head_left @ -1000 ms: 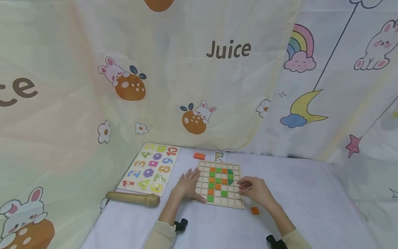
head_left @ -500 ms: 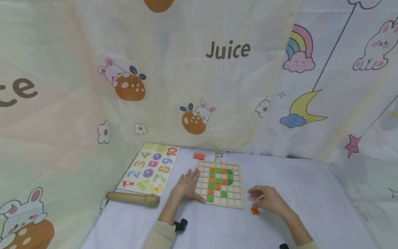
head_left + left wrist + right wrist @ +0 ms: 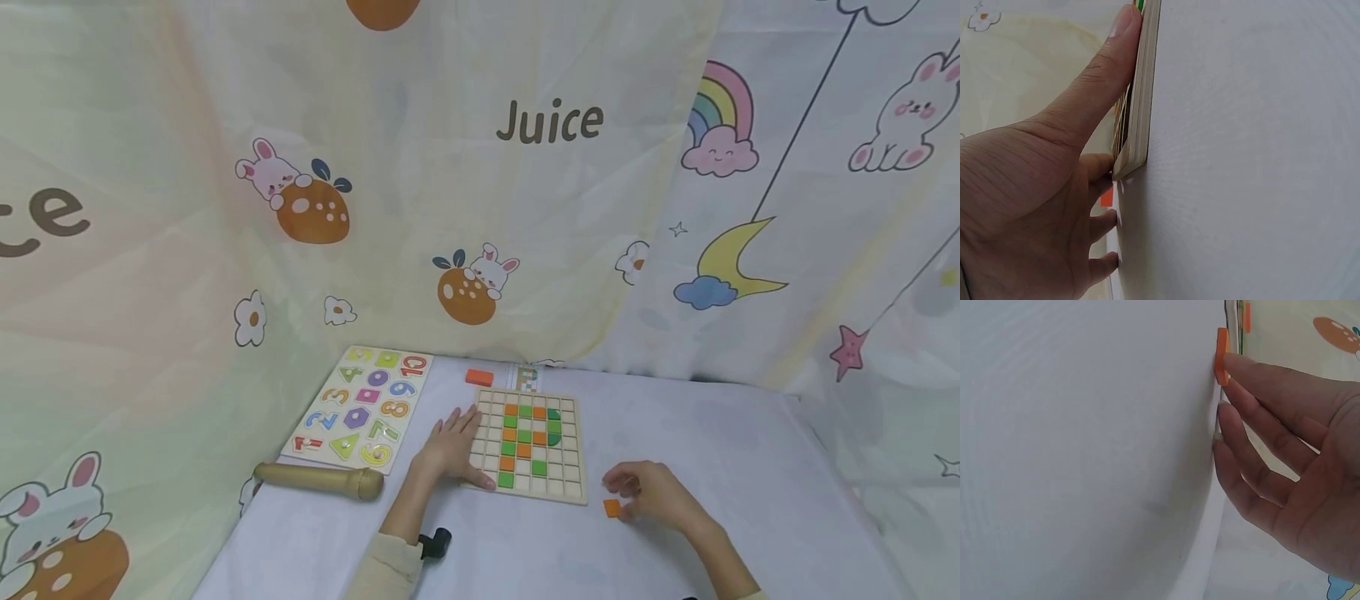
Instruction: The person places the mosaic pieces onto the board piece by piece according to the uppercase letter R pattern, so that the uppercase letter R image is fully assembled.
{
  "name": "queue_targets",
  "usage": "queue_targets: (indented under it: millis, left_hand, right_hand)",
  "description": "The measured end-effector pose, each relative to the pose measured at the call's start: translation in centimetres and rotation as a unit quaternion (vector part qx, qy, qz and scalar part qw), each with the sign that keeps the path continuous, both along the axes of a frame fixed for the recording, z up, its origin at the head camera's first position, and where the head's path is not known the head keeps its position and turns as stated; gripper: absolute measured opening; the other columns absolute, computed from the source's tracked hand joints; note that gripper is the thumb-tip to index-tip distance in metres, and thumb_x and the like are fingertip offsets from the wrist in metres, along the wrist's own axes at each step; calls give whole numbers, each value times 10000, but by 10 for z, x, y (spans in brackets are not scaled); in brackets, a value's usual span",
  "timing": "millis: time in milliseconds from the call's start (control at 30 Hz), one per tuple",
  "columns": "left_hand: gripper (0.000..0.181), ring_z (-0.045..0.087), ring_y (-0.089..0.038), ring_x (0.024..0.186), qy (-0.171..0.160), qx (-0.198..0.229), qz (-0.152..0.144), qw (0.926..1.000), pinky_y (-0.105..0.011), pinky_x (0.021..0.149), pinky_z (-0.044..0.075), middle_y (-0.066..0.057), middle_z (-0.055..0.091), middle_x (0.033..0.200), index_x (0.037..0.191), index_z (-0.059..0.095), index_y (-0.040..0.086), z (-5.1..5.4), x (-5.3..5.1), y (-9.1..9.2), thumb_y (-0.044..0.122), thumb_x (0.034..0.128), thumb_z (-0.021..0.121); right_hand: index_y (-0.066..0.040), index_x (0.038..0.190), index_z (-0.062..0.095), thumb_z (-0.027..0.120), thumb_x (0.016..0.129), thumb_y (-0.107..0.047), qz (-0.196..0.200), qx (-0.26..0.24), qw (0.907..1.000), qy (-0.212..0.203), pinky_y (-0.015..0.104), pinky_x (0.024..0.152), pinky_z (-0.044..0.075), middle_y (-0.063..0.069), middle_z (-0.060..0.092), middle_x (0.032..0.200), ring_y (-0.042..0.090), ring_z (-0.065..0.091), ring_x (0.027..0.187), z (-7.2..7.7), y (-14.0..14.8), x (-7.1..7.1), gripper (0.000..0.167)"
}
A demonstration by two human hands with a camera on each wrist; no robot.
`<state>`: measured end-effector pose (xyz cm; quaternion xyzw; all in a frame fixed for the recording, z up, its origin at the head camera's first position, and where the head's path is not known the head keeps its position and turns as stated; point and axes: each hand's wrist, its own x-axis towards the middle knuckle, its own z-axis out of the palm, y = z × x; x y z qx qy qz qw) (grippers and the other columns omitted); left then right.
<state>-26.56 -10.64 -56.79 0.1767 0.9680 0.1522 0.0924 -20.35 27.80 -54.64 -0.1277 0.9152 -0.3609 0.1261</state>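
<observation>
A square wooden grid board lies on the table, with orange and green tiles set in several of its cells. My left hand rests at the board's left edge, fingers spread. In the left wrist view its thumb lies along the board's near side. To the right of the board, my right hand pinches a small orange tile at the table surface. The right wrist view has the thumb on that orange tile and the index fingertip at its lower end; the other fingers are curled loosely.
A number-and-shape puzzle board lies left of the grid board, with a gold toy microphone in front of it. Behind the grid board are an orange block and a small pattern card. Printed cloth hangs along the table's back.
My right hand has moved from the board's right edge outward and nearer to me, down to the loose orange tile, which has turned slightly. The left hand has stayed put.
</observation>
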Motion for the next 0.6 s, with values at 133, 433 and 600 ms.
queue_targets:
  millis: [133, 433, 600]
  left_hand:
    - [1379, 171, -400, 1589, 18, -28, -9, 10000, -639, 1255, 205, -134, 208, 1731, 1650, 271, 58, -1, 0, -1, 744, 618, 876]
    - [1371, 159, -400, 1591, -26, -31, -6, 10000, -640, 1258, 191, -135, 200, 1733, 1652, 265, 59, 2, 0, 0, 729, 627, 882]
    - [1359, 155, -407, 1590, -13, 106, 17, 9999, -652, 1256, 181, -150, 208, 1729, 1645, 274, 45, 0, 0, -1, 719, 636, 886]
  right_hand:
    - [-78, 1081, 758, 900, 681, 81, 58, -76, 9999, -49, 287, 685, 580, -10, 742, 933, 187, 663, 837, -2, 1, 0, 453]
    - [-70, 1058, 761, 894, 681, 82, 91, -24, 9998, 156, 260, 607, 546, -2, 680, 835, 168, 624, 726, -5, 1, 1, 428]
    - [-57, 1081, 755, 882, 727, 43, 318, -162, 9986, 395, 248, 590, 549, -3, 676, 821, 128, 628, 699, -3, 4, 3, 389]
